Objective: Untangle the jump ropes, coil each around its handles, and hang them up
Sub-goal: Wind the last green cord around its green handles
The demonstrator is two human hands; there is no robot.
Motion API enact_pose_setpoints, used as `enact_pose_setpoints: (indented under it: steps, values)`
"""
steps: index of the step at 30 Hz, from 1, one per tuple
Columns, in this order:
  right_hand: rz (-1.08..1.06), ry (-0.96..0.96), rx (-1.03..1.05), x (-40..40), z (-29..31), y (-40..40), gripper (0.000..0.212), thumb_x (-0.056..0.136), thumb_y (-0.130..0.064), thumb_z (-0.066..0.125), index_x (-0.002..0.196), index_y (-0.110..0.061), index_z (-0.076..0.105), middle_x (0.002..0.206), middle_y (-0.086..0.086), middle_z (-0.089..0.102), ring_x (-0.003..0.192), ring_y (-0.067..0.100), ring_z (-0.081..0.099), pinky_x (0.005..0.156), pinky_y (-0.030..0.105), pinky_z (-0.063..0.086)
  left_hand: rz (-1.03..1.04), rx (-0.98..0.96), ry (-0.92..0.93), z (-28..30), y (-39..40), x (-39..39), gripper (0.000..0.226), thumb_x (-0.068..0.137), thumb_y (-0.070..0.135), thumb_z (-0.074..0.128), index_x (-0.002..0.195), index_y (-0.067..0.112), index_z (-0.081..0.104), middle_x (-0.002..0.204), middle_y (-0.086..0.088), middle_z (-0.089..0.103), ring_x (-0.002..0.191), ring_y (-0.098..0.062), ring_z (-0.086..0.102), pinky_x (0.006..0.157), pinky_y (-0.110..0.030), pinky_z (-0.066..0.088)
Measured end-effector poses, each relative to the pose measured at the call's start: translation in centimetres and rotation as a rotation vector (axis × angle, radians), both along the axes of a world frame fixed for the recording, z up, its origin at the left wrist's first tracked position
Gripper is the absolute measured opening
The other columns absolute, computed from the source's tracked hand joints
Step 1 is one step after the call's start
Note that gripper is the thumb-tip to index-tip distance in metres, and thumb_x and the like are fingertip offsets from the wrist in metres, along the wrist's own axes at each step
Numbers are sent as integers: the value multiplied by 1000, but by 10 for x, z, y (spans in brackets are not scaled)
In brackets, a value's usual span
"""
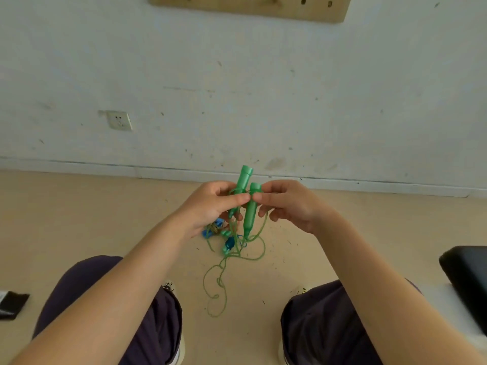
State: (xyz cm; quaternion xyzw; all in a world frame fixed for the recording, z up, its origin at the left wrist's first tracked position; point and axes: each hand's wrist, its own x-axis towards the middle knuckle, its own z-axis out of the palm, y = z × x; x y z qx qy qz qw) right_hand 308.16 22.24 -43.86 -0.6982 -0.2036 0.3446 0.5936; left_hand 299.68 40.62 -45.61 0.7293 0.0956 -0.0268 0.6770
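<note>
**A:** ok so what's being held in the middle of the frame?

**B:** two green handles [247, 198], kept side by side and roughly upright, tips pointing down. The left hand [210, 206] is closed around the taller one, the right hand [287, 204] is pinched on the shorter one near its top, thumb and forefinger pressed on it. The fingertips of both hands nearly meet right at the handles

**A:** and the rope itself?

**B:** the green cord [224, 275] is hung down from the handle tips and left loose in loops on the tan floor [79, 212], between the two knees in dark trousers [147, 312] at the bottom of the frame. Nothing is coiled around the handles yet as far as can be seen

**A:** other ropes?

**B:** a blue rope [229, 243] is bunched up just below the left hand, tangled in with the green cord. How many ropes are in that clump can't be told

**A:** anything to hang them on?

**B:** a wooden pegboard [250, 6] is mounted on the wall at the top centre, well above the hands. A wall socket [120, 121] is seen at left, a black object [466, 272] at the right edge
</note>
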Motion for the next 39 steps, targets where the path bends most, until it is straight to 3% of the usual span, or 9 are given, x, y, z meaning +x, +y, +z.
enact_pose_setpoints:
  steps: [4, 10, 15, 19, 25, 28, 31, 36, 39]
  values:
    - [-73, -113, 1, -3, -13, -1, 12, 85, -22, 73, 82, -12, 70, 73, 0, 70, 65, 14, 61, 65, 27, 45, -52, -41, 15, -7, -5, -2, 28, 86, 18, 73, 114, 16, 71, 99, -11, 76, 88, -34, 70, 82, -45, 56]
    - [-135, 18, 26, -10, -41, 6, 28, 88, -28, 69, 88, -2, 59, 67, 9, 66, 51, 20, 58, 58, 32, 53, 38, -80, 75, -31, -15, 1, 12, 86, 15, 73, 96, 9, 71, 78, -6, 72, 63, -17, 64, 56, -24, 49]
    - [-30, -91, -146, -3, -51, 7, 29, 79, -30, 80, 89, -11, 61, 76, 0, 62, 68, 12, 57, 70, 31, 50, 219, -313, 126, -40, -5, 13, 12, 90, 18, 68, 94, 7, 67, 75, -5, 69, 65, -16, 64, 70, -35, 56]
    - [47, -88, -232, -6, -60, 11, 36, 76, -24, 84, 89, -15, 51, 85, 8, 68, 76, 14, 59, 70, 28, 43, 268, -470, 93, -37, -3, 19, 11, 93, 15, 62, 89, 6, 64, 64, -4, 65, 57, -12, 62, 57, -26, 56]
    - [-26, -189, -258, 3, -55, 9, 22, 83, -17, 76, 98, -10, 60, 69, 6, 71, 63, 13, 63, 78, 37, 51, 327, -158, 179, -49, 3, 21, 25, 85, 29, 76, 103, 13, 68, 100, -7, 72, 83, -15, 69, 74, -31, 59]
    - [-40, -170, -194, 4, -50, 5, 27, 81, -16, 79, 100, -8, 62, 63, -7, 66, 60, 9, 58, 72, 32, 51, 271, -247, 209, -46, 7, 19, 33, 73, 35, 83, 101, 24, 67, 103, 0, 70, 96, -17, 64, 83, -38, 52]
    - [-75, -170, -92, 7, -44, 0, 22, 87, -21, 73, 99, -4, 64, 64, -2, 58, 59, 10, 49, 65, 27, 44, 268, -340, 142, -39, 10, 17, 42, 56, 56, 80, 93, 39, 70, 99, 11, 71, 105, -17, 62, 90, -43, 44]
    - [-116, -279, -139, 14, -42, -8, 14, 93, -24, 65, 91, -11, 69, 72, 6, 48, 66, 13, 47, 69, 32, 47, 435, 156, 112, -45, 11, 14, 50, 83, 52, 70, 130, 39, 56, 129, 12, 57, 120, -8, 51, 92, -29, 39]
    - [18, -304, -200, 11, -39, -9, 11, 92, -26, 66, 85, -19, 71, 70, 8, 45, 66, 18, 43, 64, 31, 44, 240, 264, -19, -44, 7, 10, 45, 88, 40, 70, 130, 44, 55, 130, 23, 52, 120, 7, 46, 99, -22, 37]
